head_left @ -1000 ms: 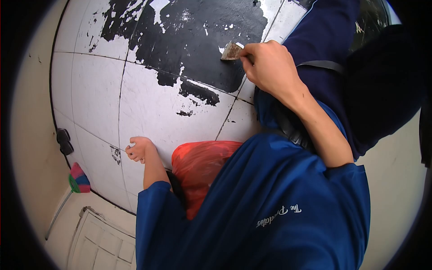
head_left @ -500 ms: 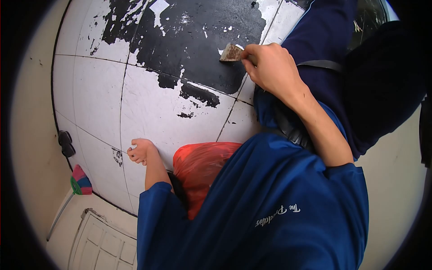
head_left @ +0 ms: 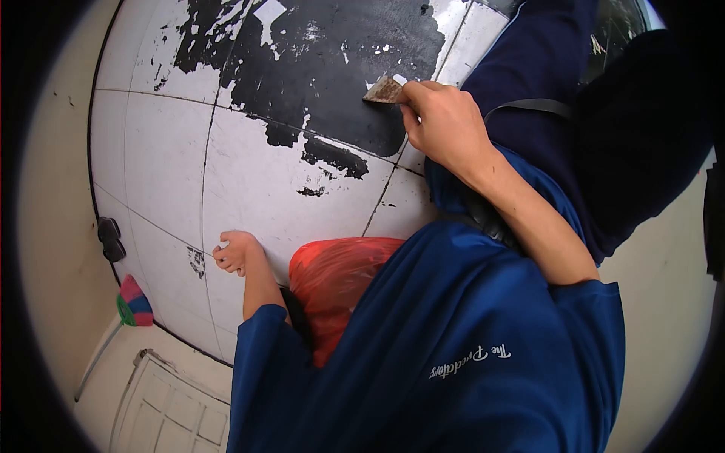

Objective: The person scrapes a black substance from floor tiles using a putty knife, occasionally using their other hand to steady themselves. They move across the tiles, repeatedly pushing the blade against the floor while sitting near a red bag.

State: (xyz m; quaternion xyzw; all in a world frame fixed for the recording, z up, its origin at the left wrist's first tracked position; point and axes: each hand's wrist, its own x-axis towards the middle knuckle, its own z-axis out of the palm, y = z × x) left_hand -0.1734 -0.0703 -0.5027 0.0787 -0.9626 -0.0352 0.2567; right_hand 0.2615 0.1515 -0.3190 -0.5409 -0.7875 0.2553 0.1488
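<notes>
My right hand [head_left: 447, 124] is closed around the handle of a scraper [head_left: 384, 90]. Its wide, rust-stained blade points left, with the edge at the dark coating [head_left: 325, 94] that covers much of the white tiles. The handle is mostly hidden inside my fingers. Small white marks show close to the blade. Off to the left, my left hand [head_left: 236, 254] rests on the white tiled floor [head_left: 158, 147], fingers curled in and nothing visible in them. Beside that arm sits an orange-red plastic bag [head_left: 336, 283], partly covered by my blue shirt.
Dark patches with ragged edges [head_left: 332, 157] lie on the nearer tiles. Along the left wall are a pair of dark slippers [head_left: 110, 240] and a broom [head_left: 136, 302] with coloured bristles. A white panelled door [head_left: 177, 404] is at lower left. My dark-trousered legs [head_left: 536, 68] stretch to the upper right.
My right hand and the scraper have shifted slightly left and down, and the blade is turned at a lower angle. My left hand stays in place.
</notes>
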